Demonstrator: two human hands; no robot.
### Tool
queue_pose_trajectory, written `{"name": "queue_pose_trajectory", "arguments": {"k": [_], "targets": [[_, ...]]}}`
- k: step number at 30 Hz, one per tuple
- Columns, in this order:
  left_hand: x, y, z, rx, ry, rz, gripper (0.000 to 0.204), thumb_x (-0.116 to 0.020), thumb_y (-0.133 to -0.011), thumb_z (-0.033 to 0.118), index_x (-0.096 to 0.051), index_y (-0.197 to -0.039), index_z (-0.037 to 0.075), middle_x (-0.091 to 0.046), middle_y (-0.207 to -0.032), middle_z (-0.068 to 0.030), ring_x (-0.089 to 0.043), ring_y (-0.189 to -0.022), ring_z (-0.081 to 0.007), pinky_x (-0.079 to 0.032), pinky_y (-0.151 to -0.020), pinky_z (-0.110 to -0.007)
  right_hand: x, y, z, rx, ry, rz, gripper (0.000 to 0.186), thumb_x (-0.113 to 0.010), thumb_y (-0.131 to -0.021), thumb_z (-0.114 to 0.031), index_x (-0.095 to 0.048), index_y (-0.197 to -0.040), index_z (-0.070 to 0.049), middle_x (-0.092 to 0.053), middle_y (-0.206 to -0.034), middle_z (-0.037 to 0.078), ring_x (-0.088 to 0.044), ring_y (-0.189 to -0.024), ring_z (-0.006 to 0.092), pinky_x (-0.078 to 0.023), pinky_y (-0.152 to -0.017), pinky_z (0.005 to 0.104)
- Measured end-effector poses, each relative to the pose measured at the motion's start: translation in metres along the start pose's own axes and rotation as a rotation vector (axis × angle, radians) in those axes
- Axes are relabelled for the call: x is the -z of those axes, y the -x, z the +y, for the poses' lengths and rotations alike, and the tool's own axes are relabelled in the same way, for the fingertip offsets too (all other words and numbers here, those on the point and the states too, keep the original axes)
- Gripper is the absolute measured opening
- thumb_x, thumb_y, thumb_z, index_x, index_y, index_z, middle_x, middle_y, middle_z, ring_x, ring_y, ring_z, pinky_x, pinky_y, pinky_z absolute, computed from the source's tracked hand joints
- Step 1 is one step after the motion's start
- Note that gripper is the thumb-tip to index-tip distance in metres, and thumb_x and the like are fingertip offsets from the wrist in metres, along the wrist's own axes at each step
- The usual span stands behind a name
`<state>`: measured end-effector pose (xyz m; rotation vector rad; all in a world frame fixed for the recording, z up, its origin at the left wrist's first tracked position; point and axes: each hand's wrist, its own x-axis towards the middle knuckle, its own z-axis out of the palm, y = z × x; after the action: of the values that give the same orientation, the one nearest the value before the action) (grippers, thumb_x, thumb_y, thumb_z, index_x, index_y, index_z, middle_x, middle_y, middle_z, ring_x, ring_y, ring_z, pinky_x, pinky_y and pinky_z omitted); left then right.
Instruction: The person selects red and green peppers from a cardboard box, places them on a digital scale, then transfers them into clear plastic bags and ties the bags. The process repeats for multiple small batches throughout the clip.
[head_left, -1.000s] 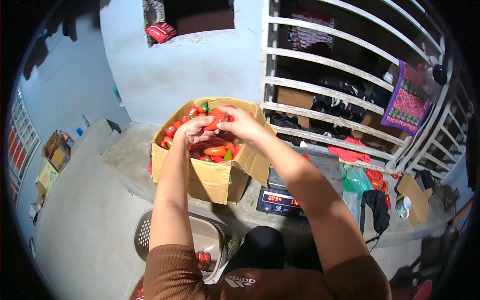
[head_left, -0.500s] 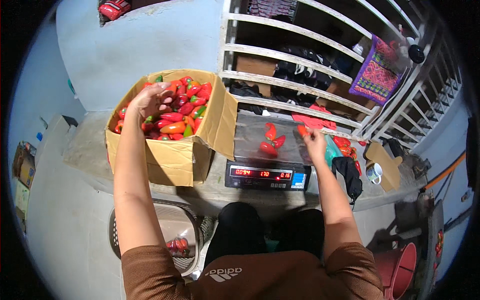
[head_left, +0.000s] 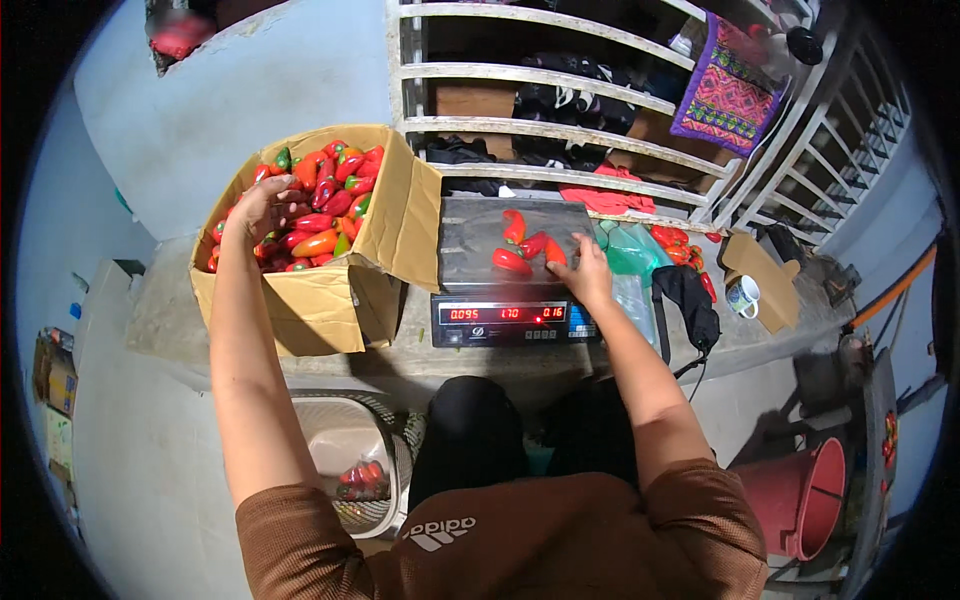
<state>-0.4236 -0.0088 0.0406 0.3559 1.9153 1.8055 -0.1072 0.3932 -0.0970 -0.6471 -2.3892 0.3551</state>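
My left hand [head_left: 262, 210] hovers over the near left part of a cardboard box [head_left: 310, 312]. Its fingers are loosely bent and apart, and no pepper shows in them. Red, orange and green peppers [head_left: 318, 222] fill the box. To the right stands a digital scale [head_left: 515, 318] with a lit red display. Several red peppers [head_left: 513, 262] lie on its grey plate [head_left: 465, 225]. At the plate's right side, the thumb and fingers of my right hand [head_left: 588, 272] are round an orange-red pepper [head_left: 556, 250], close beside the others.
Clear and green plastic bags [head_left: 632, 250], a black strapped item [head_left: 690, 318], more peppers [head_left: 680, 245] and a white mug [head_left: 743, 296] lie right of the scale. White bars [head_left: 540, 128] rise behind. Below are a basket [head_left: 395, 480] with bagged peppers and a red bin [head_left: 790, 505].
My right hand has brought its pepper leftward and down onto the scale's plate among the others. My left hand stays over the box. The whole view has shifted somewhat.
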Motion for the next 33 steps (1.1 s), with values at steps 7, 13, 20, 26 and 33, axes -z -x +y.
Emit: {"name": "queue_pose_trajectory", "arguments": {"k": [7,13,20,26,33], "targets": [[0.002,-0.007,-0.007,-0.044,0.076,0.085,0.031,-0.052,-0.082,0.024,-0.052,-0.108,0.007,-0.049,-0.082,-0.0012,-0.047,-0.072,-0.0127,-0.050,-0.080,-0.033,0.023,-0.004,0.017,-0.148,-0.064,-0.057,0.062,-0.071,-0.066,-0.038,-0.047,-0.114,-0.006,-0.053,-0.106,0.018,-0.050,-0.099,0.0335,-0.042,-0.084,0.0403],[0.005,-0.012,-0.011,-0.032,0.050,0.113,0.031,-0.052,-0.083,0.027,-0.054,-0.107,0.008,-0.049,-0.084,-0.0009,-0.046,-0.071,-0.0118,-0.048,-0.077,-0.031,0.030,-0.003,0.042,-0.211,-0.116,0.028,0.060,-0.071,-0.066,-0.037,-0.048,-0.112,-0.004,-0.055,-0.099,0.018,-0.053,-0.092,0.0319,-0.043,-0.079,0.0406],[0.003,-0.011,-0.010,-0.047,0.028,0.138,0.031,-0.051,-0.084,0.028,-0.055,-0.105,0.007,-0.053,-0.087,-0.0012,-0.052,-0.076,-0.0148,-0.046,-0.076,-0.029,0.040,0.014,0.072,-0.271,-0.060,0.085,0.051,-0.068,-0.070,-0.032,-0.050,-0.109,-0.004,-0.056,-0.095,0.017,-0.056,-0.087,0.0307,-0.045,-0.076,0.0398],[0.008,-0.001,-0.009,-0.066,0.182,0.163,0.021,-0.053,-0.082,0.026,-0.052,-0.094,0.009,-0.051,-0.077,-0.0023,-0.049,-0.062,-0.0140,-0.052,-0.070,-0.032,0.018,0.007,0.045,-0.118,-0.052,-0.083,0.041,-0.066,-0.071,-0.028,-0.053,-0.102,-0.004,-0.058,-0.087,0.016,-0.056,-0.084,0.0326,-0.044,-0.075,0.0403],[0.043,-0.048,-0.035,-0.360,-0.077,1.044,0.018,-0.057,-0.072,0.019,-0.061,-0.081,0.004,-0.054,-0.062,-0.0014,-0.045,-0.053,-0.0127,-0.039,-0.048,-0.029,-0.009,0.001,0.005,0.028,0.069,-0.159,0.043,-0.066,-0.071,-0.034,-0.055,-0.104,-0.009,-0.057,-0.095,0.019,-0.053,-0.091,0.0357,-0.043,-0.079,0.0428]]}}
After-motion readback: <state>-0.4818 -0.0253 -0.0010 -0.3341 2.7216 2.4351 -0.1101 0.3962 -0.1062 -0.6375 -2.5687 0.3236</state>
